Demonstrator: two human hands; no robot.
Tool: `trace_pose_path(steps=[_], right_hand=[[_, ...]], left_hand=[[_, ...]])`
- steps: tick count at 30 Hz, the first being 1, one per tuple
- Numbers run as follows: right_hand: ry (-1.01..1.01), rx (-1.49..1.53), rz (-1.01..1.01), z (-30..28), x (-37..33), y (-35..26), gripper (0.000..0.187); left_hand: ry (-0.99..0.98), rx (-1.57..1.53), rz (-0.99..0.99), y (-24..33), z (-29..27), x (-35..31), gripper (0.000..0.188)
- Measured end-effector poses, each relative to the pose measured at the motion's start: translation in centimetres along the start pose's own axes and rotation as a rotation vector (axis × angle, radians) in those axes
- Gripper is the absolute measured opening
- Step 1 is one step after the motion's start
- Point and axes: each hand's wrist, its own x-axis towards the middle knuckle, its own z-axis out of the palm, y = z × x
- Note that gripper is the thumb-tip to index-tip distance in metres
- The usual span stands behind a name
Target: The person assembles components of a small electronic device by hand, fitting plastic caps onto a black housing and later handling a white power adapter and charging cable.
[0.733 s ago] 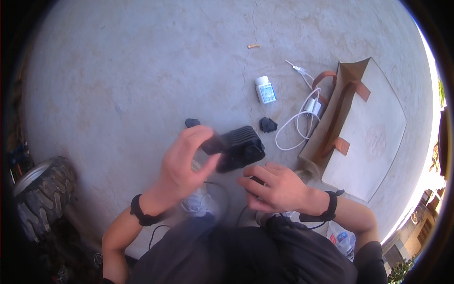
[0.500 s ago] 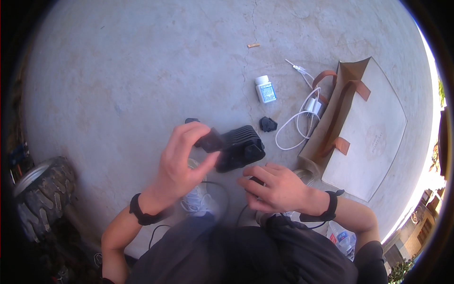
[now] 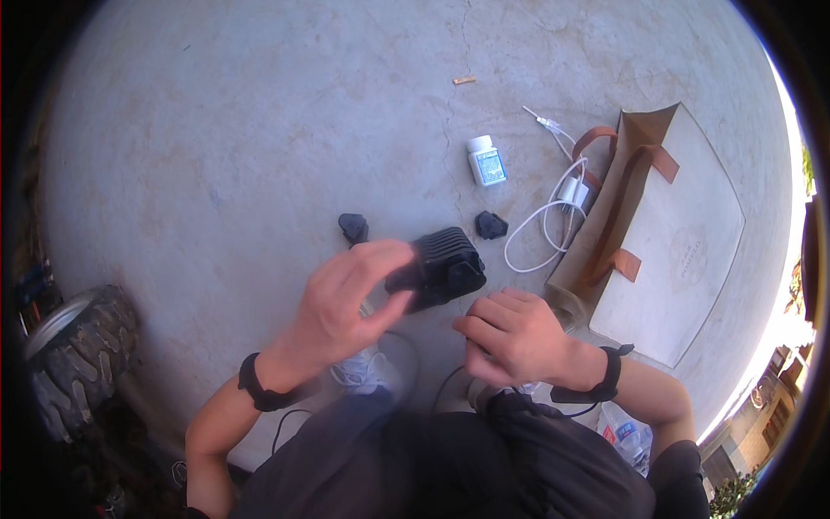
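Note:
My left hand pinches a small black piece between thumb and fingers, partly hidden and a little blurred. The piece sits right at the left end of a black ribbed block; whether they touch I cannot tell. My right hand is closed just right of and below the block, its fingers curled inward, and what is inside is hidden. Beyond my left hand a black angular part lies on the concrete floor. Another black part rests to the right of the block.
A white bottle with a blue label stands farther off. To its right, a white cable with a plug lies against an open pale bag with brown handles. A muddy tyre is at the left; plastic bottles are at lower right.
My left hand has moved slightly down and right, bringing the small black piece against or beside the block. My right hand has shifted a little right, and the dark thing in its fingers no longer shows.

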Motion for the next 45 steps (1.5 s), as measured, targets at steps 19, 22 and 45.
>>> trace_pose_path(steps=[19, 22, 45], right_hand=[[0.044, 0.567, 0.541, 0.3, 0.1, -0.7, 0.029], [0.002, 0.695, 0.672, 0.6, 0.0, -0.6, 0.022], [0.252, 1.011, 0.992, 2.0, 0.5, -0.9, 0.02]], left_hand=[[-0.232, -0.235, 0.271, 0.6, 2.0, -1.1, 0.056], [-0.205, -0.181, 0.253, 0.7, 2.4, -1.2, 0.057], [-0.092, 0.229, 0.137, 0.5, 2.1, -1.3, 0.037]])
